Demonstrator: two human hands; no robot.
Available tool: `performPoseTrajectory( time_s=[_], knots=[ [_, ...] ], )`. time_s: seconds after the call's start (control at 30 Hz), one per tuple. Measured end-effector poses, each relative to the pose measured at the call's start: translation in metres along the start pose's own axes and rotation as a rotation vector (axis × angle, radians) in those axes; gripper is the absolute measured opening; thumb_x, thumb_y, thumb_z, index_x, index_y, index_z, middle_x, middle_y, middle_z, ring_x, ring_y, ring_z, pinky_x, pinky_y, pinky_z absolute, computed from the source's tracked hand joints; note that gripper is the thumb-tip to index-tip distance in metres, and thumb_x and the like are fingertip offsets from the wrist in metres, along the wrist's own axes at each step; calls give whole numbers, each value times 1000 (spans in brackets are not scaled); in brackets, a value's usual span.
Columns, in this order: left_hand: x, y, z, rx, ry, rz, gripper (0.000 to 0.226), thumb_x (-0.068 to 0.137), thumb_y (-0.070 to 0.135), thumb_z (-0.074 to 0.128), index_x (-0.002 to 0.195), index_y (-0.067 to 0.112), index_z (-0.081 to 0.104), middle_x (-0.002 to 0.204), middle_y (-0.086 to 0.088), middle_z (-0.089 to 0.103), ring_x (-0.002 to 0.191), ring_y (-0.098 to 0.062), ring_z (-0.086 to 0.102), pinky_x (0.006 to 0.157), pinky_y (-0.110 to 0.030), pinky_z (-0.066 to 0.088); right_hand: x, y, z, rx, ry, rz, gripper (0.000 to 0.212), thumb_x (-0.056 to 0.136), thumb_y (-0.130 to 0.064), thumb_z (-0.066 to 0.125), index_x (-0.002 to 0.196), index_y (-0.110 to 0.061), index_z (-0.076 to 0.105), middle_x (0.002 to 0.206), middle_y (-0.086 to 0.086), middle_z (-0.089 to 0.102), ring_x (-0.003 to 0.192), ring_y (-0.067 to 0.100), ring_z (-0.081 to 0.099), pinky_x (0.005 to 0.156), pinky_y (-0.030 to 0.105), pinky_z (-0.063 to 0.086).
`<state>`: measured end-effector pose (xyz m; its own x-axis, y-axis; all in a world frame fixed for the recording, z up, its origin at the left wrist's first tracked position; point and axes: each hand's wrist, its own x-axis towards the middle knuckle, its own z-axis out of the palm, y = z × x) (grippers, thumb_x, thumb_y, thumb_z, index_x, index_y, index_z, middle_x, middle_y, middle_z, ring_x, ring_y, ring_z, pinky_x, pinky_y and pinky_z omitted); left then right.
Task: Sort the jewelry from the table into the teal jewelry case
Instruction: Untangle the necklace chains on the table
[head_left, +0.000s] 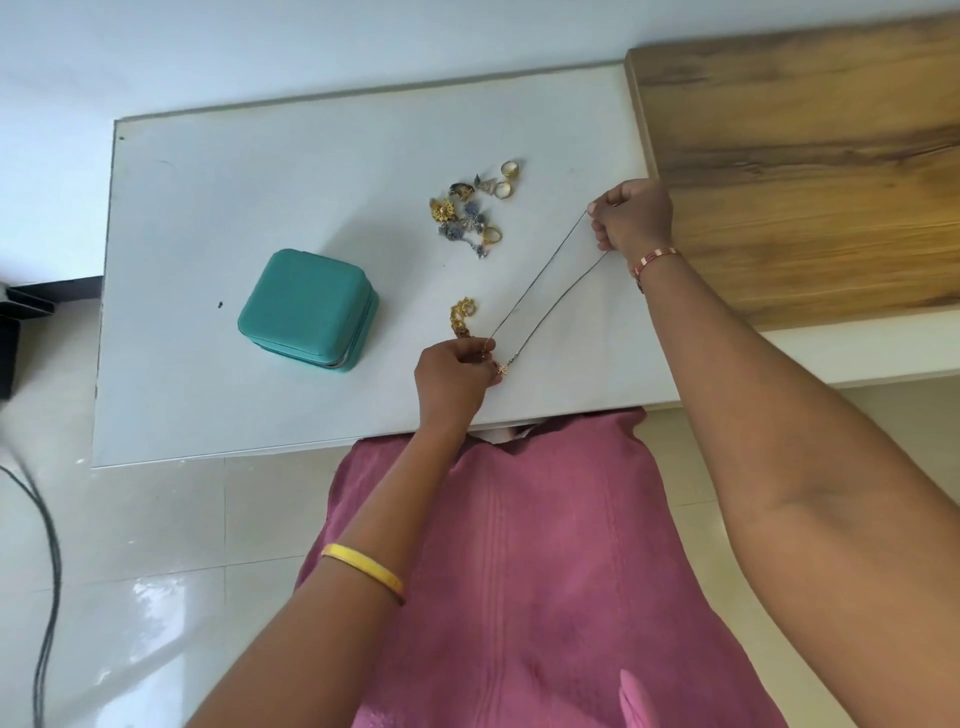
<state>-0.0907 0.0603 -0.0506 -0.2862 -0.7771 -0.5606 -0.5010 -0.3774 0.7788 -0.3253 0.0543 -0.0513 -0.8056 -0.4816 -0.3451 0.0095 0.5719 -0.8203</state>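
Left hand (454, 374) pinches the pendant end of a thin chain (540, 291) by the table's (208, 182) near edge; right hand (631, 218) grips the far loop, pulling it taut between them. The case (306, 306) sits apparently closed left of the chain; loose rings and earrings (470, 213) lie beyond, a gold piece (462, 314) just beside the left hand.

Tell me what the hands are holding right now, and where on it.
A thin chain necklace, stretched between both: left hand pinches the pendant end, right hand grips the opposite end of the loop.
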Motion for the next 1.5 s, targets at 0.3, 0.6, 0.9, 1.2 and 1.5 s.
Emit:
performPoseTrajectory(
  time_s=[0.3, 0.6, 0.9, 1.2, 1.5],
  knots=[
    [-5, 9, -2, 39, -9, -55, 32, 82, -7, 59, 112, 2, 65, 77, 4, 60, 48, 6, 59, 72, -12, 53, -7, -1, 11, -307, 146, -124, 8, 77, -4, 63, 78, -2, 71, 85, 9, 72, 69, 14, 57, 60, 20, 39],
    [-17, 14, -14, -192, 17, -194, 22, 87, -4, 51, 99, 4, 68, 84, -3, 63, 68, -13, 61, 88, -30, 55, -23, -5, 9, -338, 156, -184, 14, 84, -9, 60, 90, 0, 70, 97, 12, 70, 91, 24, 64, 67, 18, 37],
    [-24, 21, -33, -341, -30, -328, 29, 91, -1, 41, 111, 1, 62, 105, -10, 60, 101, -22, 56, 91, -35, 46, -59, -9, 22, -275, 140, -328, 15, 85, -11, 57, 90, -6, 69, 93, 12, 69, 88, 24, 63, 69, 20, 40],
    [-19, 21, -45, -358, 28, -314, 29, 93, 3, 43, 117, -2, 58, 107, -11, 57, 102, -23, 53, 86, -33, 45, -126, -10, 63, -575, -320, -369, 29, 76, -31, 73, 81, -4, 66, 86, 12, 69, 83, 23, 64, 68, 28, 48],
    [-1, 25, -51, -316, 84, -198, 22, 90, -1, 43, 93, 5, 64, 91, -6, 60, 91, -20, 54, 77, -27, 47, -136, -14, 91, -789, -314, -366, 41, 81, -7, 57, 55, -15, 27, 61, 5, 43, 78, 31, 54, 60, 27, 33]
  ],
)
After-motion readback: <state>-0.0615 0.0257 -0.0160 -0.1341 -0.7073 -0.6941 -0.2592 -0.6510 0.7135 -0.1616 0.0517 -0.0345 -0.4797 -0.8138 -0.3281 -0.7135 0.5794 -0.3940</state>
